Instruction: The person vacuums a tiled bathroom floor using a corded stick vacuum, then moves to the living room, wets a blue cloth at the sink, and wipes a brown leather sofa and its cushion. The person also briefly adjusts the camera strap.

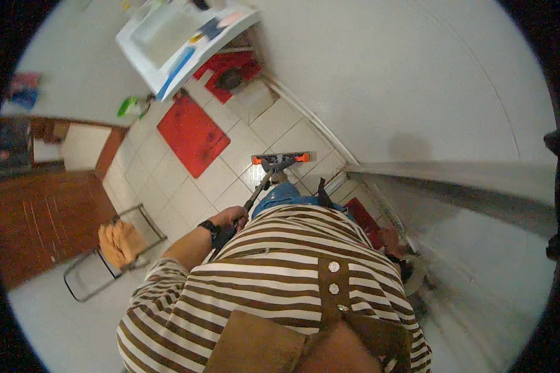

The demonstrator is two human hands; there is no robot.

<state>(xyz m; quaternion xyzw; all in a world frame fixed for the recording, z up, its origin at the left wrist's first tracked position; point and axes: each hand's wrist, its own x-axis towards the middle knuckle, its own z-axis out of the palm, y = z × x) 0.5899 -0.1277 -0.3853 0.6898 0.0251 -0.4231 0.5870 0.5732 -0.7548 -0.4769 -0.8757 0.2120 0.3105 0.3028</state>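
My left hand [233,217], with a dark watch on its wrist, is closed around the grey pole of a flat mop [261,186]. The pole slants down past my jeans to the mop head [282,159], which has orange ends and lies on the pale floor tiles in front of my feet. My right hand [390,240] hangs at my side, close to the wall and door frame. Blur hides its fingers, so whether it holds anything does not show.
A white washbasin [144,70] with a blue item [176,72] on its rim juts out ahead. Red mats [193,135] lie on the tiles. To the left stands a metal-framed folding chair [154,226] bearing orange cloth [121,242]. A grey wall [354,84] bounds the right.
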